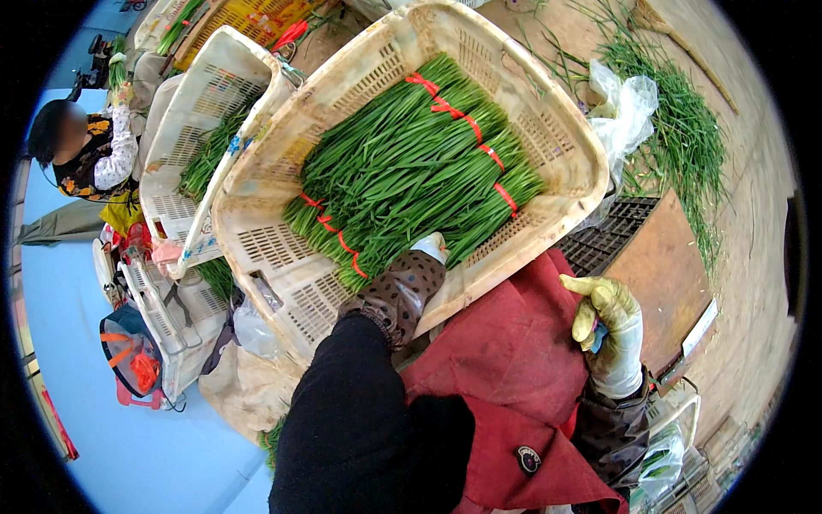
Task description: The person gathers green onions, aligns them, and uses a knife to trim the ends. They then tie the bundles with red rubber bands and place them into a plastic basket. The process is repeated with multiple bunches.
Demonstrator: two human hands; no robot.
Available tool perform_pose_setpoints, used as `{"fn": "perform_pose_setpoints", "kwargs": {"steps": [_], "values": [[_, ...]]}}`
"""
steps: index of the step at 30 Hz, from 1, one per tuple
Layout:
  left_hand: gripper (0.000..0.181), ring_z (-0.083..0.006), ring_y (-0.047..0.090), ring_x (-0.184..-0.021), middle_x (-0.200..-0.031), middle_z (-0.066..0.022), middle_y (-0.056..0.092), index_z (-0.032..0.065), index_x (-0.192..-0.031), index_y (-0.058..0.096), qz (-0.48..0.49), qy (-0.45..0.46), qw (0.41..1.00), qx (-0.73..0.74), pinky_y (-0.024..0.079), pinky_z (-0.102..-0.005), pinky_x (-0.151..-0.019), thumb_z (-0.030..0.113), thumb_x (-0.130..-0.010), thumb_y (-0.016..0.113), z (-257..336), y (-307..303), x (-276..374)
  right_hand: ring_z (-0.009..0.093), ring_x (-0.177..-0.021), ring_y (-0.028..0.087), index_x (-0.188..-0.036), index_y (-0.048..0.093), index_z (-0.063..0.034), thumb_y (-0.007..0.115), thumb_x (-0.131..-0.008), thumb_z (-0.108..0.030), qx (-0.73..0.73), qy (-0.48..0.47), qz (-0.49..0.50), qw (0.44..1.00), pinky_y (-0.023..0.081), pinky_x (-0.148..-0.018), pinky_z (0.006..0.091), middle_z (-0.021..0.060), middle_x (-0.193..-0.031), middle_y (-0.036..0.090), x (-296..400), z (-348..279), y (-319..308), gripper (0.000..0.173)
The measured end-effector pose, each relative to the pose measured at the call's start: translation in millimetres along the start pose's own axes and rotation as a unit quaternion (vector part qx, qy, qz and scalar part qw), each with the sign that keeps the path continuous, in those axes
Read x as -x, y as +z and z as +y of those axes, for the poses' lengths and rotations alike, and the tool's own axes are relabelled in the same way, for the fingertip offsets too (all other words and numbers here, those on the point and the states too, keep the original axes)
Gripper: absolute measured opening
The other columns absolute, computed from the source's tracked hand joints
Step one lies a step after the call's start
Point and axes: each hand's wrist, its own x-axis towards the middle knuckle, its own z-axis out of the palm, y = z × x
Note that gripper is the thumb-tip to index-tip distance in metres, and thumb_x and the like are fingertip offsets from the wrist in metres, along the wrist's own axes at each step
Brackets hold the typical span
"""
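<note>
In front of me stands a large, dirty white plastic basket [478, 301] with slotted walls. Inside it, bundles of long green leaves, apparently Chinese chives [392, 167], lie side by side, bound with red ties [474, 127]. My left hand [431, 246], in a pale glove, reaches over the near rim and touches the near side of the bundles. Its fingers are mostly hidden, so its grip cannot be told. Outside the basket, to the right, my right hand [607, 321] wears a yellowed glove. Its fingers curl around a small blue object [598, 336], with the index finger extended.
Another white crate [192, 122] holding green leaves stands at left, near a seated person [90, 151] holding a bunch. Loose leaves [684, 154] litter the ground at right, beside a clear plastic bag [620, 112]. A brown board [664, 270] and black grid crate [600, 234] lie near my right hand.
</note>
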Motion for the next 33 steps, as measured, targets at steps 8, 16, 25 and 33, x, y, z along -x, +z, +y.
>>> {"fn": "perform_pose_setpoints", "kwargs": {"steps": [8,16,25,33], "values": [[0.031,-0.0352,0.064,-0.096,-0.103,-0.0187,0.067,0.0078,-0.110,0.065,-0.011,0.005,1.000,0.010,0.049,-0.0407,-0.084,0.032,-0.089,0.062,4.7,-1.9,5.9,0.004,-0.045,0.044,-0.107,0.067,0.0070,0.052,-0.096,-0.027,0.010,-0.006,-0.004,1.000,0.031,-0.043,0.0178,0.0017,-0.060,0.061,-0.7,0.3,0.1,0.039],[0.032,-0.0386,0.063,-0.095,-0.108,-0.0215,0.065,0.0051,-0.112,0.064,0.003,0.028,1.000,0.008,0.050,-0.0422,-0.085,0.027,-0.089,0.057,2.3,5.8,0.2,0.004,-0.045,0.044,-0.107,0.067,0.0068,0.052,-0.096,-0.028,0.022,-0.002,-0.001,1.000,0.031,-0.043,0.0177,0.0016,-0.061,0.062,-0.3,-2.0,4.0,0.039],[0.031,-0.0369,0.061,-0.106,-0.114,-0.0185,0.064,0.0054,-0.116,0.062,-0.017,0.026,1.000,0.001,0.049,-0.0398,-0.091,0.019,-0.088,0.060,8.9,-4.1,6.9,0.004,-0.045,0.043,-0.106,0.068,0.0063,0.052,-0.096,-0.029,0.026,0.000,0.007,1.000,0.030,-0.043,0.0179,0.0006,-0.061,0.061,-0.3,-1.9,6.1,0.040],[0.031,-0.0378,0.061,-0.107,-0.115,-0.0182,0.064,0.0076,-0.116,0.062,-0.063,-0.021,0.997,-0.026,0.049,-0.0409,-0.092,0.016,-0.087,0.064,8.2,-7.7,0.8,0.004,-0.045,0.044,-0.106,0.068,0.0069,0.053,-0.095,-0.030,0.030,0.001,0.008,1.000,0.031,-0.043,0.0178,0.0010,-0.061,0.062,0.3,-3.1,5.6,0.041]]}}
